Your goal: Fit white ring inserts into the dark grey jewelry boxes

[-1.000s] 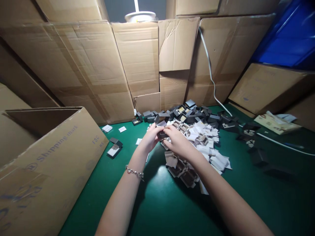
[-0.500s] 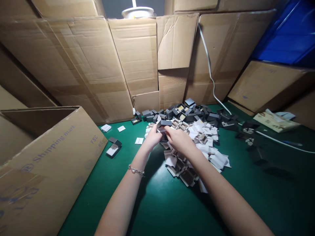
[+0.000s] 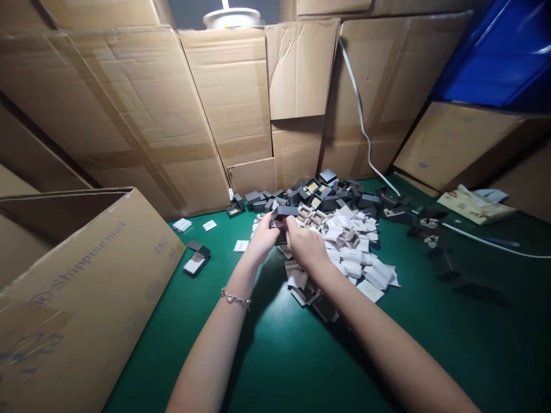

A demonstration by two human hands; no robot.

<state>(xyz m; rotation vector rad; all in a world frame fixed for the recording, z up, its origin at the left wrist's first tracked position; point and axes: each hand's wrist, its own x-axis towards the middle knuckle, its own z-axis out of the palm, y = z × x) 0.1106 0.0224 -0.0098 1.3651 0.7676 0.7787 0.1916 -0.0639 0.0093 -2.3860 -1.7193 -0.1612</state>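
Between my hands is a small black hinged box, its lid raised toward the far side. My left hand is closed around the box's left side. On its near right side my right hand has its fingers bent in at the opening; what the fingertips touch inside is hidden. Right beside and under my right hand lies a heap of white and grey folded paper inserts. Behind it many black boxes are piled, some gaping. A single opened black box with a white inside rests to the left.
A large open carton stands at the left on the green table. Cartons wall off the back. Small white cards lie left of the heap. A white cable runs down to the right, past a beige packet.
The view has shifted slightly. My right hand's fingers have moved in closer to the box, and the box's lid now shows more plainly above my hands.
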